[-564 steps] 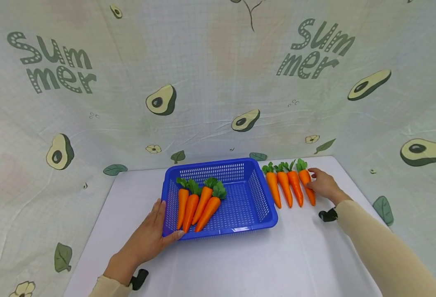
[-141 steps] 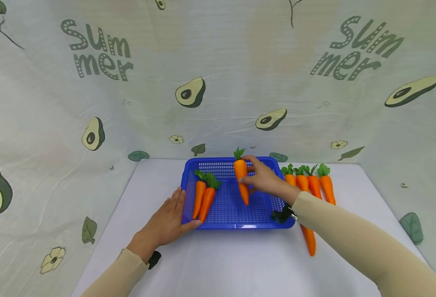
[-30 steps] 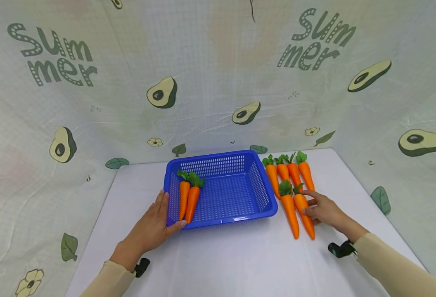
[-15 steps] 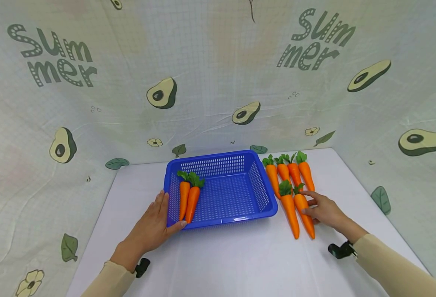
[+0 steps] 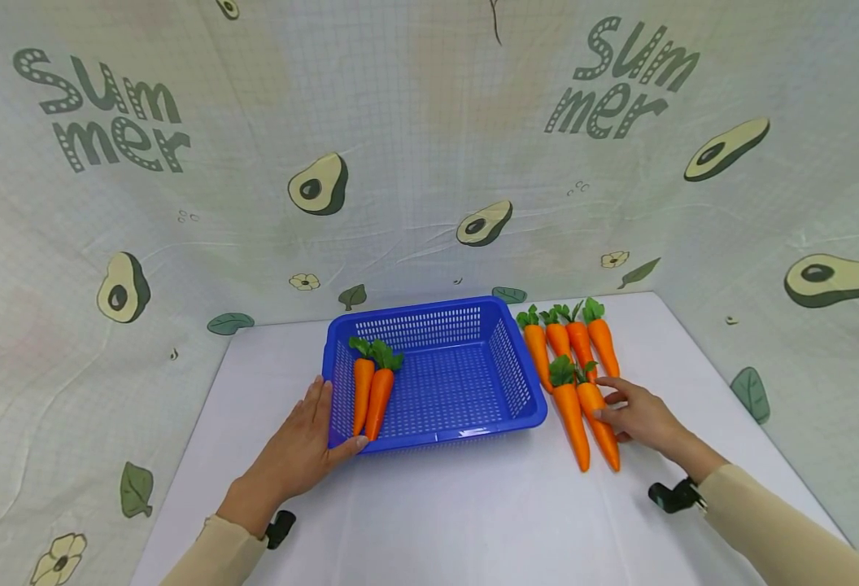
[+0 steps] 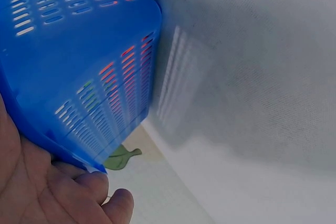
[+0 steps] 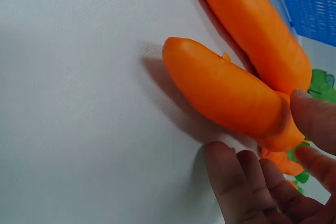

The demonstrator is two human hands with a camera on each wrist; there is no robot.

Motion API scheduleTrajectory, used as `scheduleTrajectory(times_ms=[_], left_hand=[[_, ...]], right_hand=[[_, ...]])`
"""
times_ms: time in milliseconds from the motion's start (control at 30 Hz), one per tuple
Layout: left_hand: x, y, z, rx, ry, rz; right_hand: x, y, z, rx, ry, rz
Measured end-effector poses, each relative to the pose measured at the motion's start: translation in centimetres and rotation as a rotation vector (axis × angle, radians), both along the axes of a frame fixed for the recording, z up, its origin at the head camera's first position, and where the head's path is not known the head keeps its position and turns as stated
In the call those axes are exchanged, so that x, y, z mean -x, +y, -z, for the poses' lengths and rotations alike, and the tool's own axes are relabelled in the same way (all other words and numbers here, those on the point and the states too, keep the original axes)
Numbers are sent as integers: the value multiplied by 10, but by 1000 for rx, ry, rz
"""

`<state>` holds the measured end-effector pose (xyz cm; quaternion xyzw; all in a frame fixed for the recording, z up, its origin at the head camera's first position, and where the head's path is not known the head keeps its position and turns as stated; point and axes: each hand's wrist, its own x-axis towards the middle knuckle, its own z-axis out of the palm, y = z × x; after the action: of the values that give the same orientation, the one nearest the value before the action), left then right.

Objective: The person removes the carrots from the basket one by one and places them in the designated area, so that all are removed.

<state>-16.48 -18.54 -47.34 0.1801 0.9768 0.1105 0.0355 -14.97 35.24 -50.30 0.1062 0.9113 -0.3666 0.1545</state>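
My left hand (image 5: 294, 443) rests at the near left corner of a blue plastic basket (image 5: 466, 431), fingers straight along its side and thumb over the front rim. Inside, two carrots (image 5: 380, 403) with green leaves lie side by side at the left. To the basket's right, my right hand (image 5: 638, 417) has thumb and index finger at the upper part of a carrot (image 7: 220, 90); its other fingers (image 7: 231, 177) hang apart from it. This carrot lies with its tip toward me, close beside another carrot (image 5: 571, 423) on its left.
Behind these, a row of several carrots (image 5: 537, 350) lies along the basket's right side, leaves toward the back. The white table (image 5: 459, 513) meets a printed cloth (image 5: 400, 268) at the back. Each wrist carries a small black camera (image 5: 673, 496).
Since the earliest frame, two carrots have moved from the basket to a front row on the right. Over the last half second, the right hand's carrot has shifted slightly left.
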Motion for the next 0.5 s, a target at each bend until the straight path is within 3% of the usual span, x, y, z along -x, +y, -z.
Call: scheduleTrajectory(times_ms=[300,500], left_hand=[[-1,-1,0,-3,-1,-3],[-1,2,0,-15,-2,-3]], right_hand=[[8,-6,-14,-127,118,-16],[14,-10,-34,-133,187,-26]])
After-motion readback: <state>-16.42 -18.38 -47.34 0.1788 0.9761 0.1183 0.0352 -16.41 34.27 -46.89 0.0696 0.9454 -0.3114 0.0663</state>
